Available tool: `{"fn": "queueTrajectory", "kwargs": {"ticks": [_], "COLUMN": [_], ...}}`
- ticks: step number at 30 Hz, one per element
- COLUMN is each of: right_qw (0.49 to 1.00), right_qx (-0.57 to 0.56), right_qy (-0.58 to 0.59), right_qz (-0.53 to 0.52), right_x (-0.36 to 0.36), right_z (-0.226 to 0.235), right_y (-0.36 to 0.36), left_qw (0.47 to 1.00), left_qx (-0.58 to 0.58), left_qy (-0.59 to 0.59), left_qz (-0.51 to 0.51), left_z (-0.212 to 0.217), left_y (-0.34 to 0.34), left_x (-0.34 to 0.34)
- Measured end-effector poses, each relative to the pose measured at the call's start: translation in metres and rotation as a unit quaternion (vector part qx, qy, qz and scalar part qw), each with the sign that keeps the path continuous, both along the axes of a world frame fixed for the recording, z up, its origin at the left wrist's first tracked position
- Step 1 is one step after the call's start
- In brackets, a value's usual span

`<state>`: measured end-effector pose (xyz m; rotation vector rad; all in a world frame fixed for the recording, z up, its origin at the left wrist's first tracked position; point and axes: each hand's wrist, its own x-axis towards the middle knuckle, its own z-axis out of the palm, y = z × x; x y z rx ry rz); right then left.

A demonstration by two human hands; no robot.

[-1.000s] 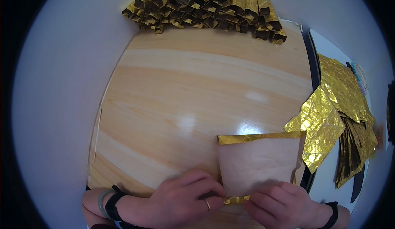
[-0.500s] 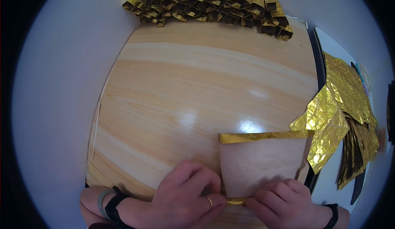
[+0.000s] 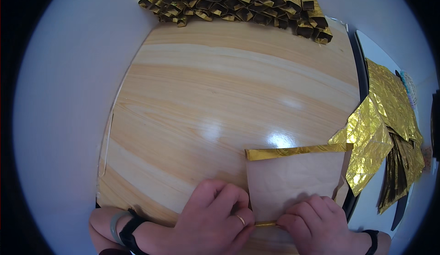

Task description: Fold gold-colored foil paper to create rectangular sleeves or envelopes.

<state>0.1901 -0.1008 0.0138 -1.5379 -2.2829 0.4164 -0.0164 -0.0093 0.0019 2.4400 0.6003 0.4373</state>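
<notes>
A sheet of gold foil paper [image 3: 293,177] lies on the wooden table in front of me, its pale brown back facing up. Its far edge is turned over in a gold strip, and a narrow gold fold runs along the near edge. My left hand [image 3: 217,218] pinches the near left corner of that fold, fingers curled; a ring is on one finger. At the near right part, my right hand [image 3: 314,220] is closed with thumb and fingers on the same edge. The fingertips partly hide the fold between them.
Many folded gold paper tubes [image 3: 238,2] are stacked at the table's far end. To the right, loose gold foil sheets [image 3: 380,113] lie fanned over a white surface and overlap the table's edge. Pale walls [image 3: 64,103] rise at the left and right.
The gold strip at the near edge looks narrower now, turned over further. Both hands keep their grip and have shifted only slightly. The whole view has moved a little.
</notes>
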Motion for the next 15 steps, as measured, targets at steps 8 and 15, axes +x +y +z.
{"fn": "queueTrajectory", "kwargs": {"ticks": [8, 15], "right_qw": [1.0, 0.999], "right_qx": [-0.01, -0.017], "right_qy": [0.002, -0.014], "right_qz": [-0.009, -0.034], "right_x": [0.0, -0.0018], "right_z": [-0.002, -0.0006], "right_y": [0.0013, 0.0016], "left_qw": [0.998, 1.0], "left_qx": [0.004, -0.003], "left_qy": [0.046, 0.012], "left_qz": [0.034, -0.002], "left_z": [-0.0008, -0.0008], "left_y": [-0.0063, 0.0006], "left_x": [0.0047, 0.0043]}}
